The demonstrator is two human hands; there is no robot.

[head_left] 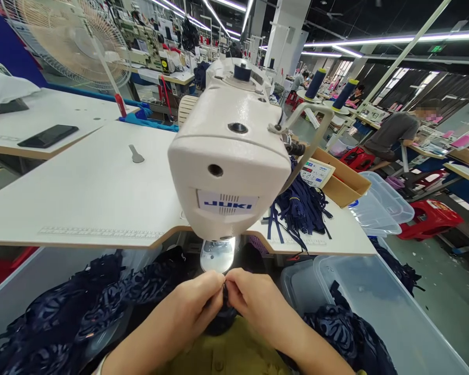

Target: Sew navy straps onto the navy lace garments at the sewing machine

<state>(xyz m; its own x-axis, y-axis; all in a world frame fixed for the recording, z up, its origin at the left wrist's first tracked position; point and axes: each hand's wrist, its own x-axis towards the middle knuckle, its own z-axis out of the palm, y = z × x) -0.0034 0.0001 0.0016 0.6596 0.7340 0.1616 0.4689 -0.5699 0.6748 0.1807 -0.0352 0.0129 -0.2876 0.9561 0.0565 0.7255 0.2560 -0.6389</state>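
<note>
Your left hand (197, 298) and right hand (249, 296) hid whatever lay between your fingertips (232, 276), too small to tell. They also covered part of the dark cloth (221, 324) below. The sewing machine (226, 151) hid some of the table (82, 192). The bottom edge cut off your forearms (148, 338) and the right tub (398, 291); the top edge, the fan (78, 44). A co-worker's head (428, 110) was blurred.
</note>
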